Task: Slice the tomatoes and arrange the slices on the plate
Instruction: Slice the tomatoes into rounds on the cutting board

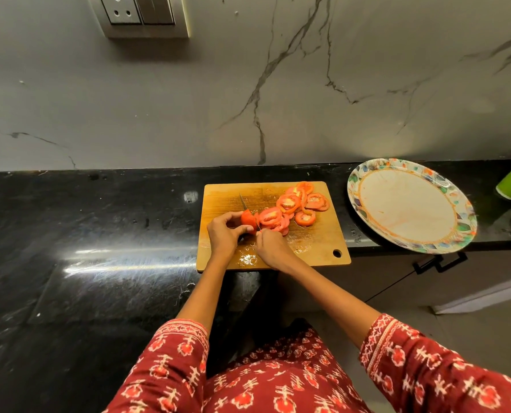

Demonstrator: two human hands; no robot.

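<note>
Slicing stage, near its end: tomato end piece (248,219) pinched by left hand (223,232) on wooden cutting board (322,239), knife (244,202) gripped in right hand (270,244), cut slices (290,207) heaped at two o'clock, floral-rimmed plate (409,205) at three o'clock bare.

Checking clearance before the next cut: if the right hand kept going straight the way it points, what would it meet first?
Probably the tomato slices just beyond the right hand, piled beside the knife; depth is uncertain from this view.
</note>
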